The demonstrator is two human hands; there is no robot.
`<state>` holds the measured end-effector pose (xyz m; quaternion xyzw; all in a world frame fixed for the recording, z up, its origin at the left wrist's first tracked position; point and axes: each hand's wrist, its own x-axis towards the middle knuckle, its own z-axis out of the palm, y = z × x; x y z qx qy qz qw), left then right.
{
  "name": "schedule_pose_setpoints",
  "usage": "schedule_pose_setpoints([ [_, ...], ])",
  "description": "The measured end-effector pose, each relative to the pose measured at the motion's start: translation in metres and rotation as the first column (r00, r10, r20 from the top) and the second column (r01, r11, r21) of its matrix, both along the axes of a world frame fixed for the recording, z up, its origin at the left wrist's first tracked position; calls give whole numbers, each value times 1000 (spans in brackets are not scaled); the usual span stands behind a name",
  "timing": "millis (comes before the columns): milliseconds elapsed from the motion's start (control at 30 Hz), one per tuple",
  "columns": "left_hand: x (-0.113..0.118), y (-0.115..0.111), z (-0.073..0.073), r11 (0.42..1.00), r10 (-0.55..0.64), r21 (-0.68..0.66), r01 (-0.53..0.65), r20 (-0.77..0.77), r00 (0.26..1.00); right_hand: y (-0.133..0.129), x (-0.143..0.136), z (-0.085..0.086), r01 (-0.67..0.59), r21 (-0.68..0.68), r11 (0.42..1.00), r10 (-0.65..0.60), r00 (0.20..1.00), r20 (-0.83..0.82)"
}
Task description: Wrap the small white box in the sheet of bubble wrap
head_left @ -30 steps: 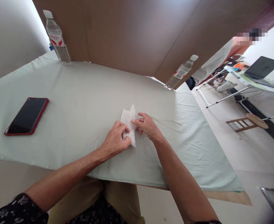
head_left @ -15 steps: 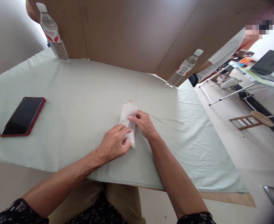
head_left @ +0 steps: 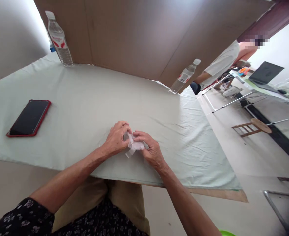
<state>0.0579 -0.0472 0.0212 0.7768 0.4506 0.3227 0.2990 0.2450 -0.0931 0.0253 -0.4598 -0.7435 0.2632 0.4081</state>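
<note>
Between my hands, low over the green cloth, is a crumpled whitish, partly see-through plastic packet, with a clear strip hanging down at its near left. My left hand pinches its left end between thumb and bent fingers. From the other side, my right hand grips it, fingers over the top and thumb along the near edge. What the packet contains, if anything, I cannot make out. A phone in a red case lies dark-screened, well to the left of my hands.
The table wears a pale green cloth. A brown cardboard panel stands at its back, with a water bottle at the left and another bottle at the right. Beyond are a person, a laptop and a wooden stool.
The packet was stretched lengthwise away from me; now it is bunched and lies more crosswise. My right hand has come nearer to me, its fingers now over the top. The view has shifted slightly.
</note>
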Motion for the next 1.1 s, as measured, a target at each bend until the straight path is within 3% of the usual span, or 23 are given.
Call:
schedule_pose_setpoints([
  [167, -7, 6, 4, 988, -137, -59, 140, 52, 989, -6, 8, -14, -107, 116, 987, 86, 981, 173],
  [267, -14, 9, 7, 976, -206, -65, 209, 50, 977, -2, 7, -19, -88, 163, 983, 52, 976, 213],
  [367, -23, 11, 11, 948, -298, -113, 299, 26, 954, 4, 5, -17, -38, 122, 992, 19, 988, 153],
  [433, -27, 12, 13, 938, -323, -132, 322, 14, 946, 12, 4, -13, 25, 38, 999, -27, 998, 55],
  [500, -27, 13, 14, 947, -291, -144, 289, 5, 957, 23, 3, -8, 67, -136, 988, -77, 995, -64],
  [600, -23, 15, 14, 954, -201, -222, 201, 22, 979, 41, -1, -2, 18, -406, 914, -111, 972, -208],
  [700, -21, 19, 11, 923, -181, -320, 216, 134, 974, 51, -4, -2, -43, -487, 873, -94, 963, -253],
  [800, -21, 22, 8, 895, -158, -375, 243, 243, 957, 52, -4, -6, 7, -456, 890, -130, 962, -240],
  [900, -19, 23, 8, 874, -117, -420, 247, 312, 943, 46, 2, -9, 219, -324, 920, -297, 931, -214],
  [967, -18, 23, 9, 865, -107, -435, 250, 325, 939, 41, 6, -9, 296, -230, 927, -332, 932, -142],
  [1100, -18, 23, 12, 865, -122, -438, 247, 294, 948, 34, 4, -6, 203, -84, 976, -199, 979, 52],
])
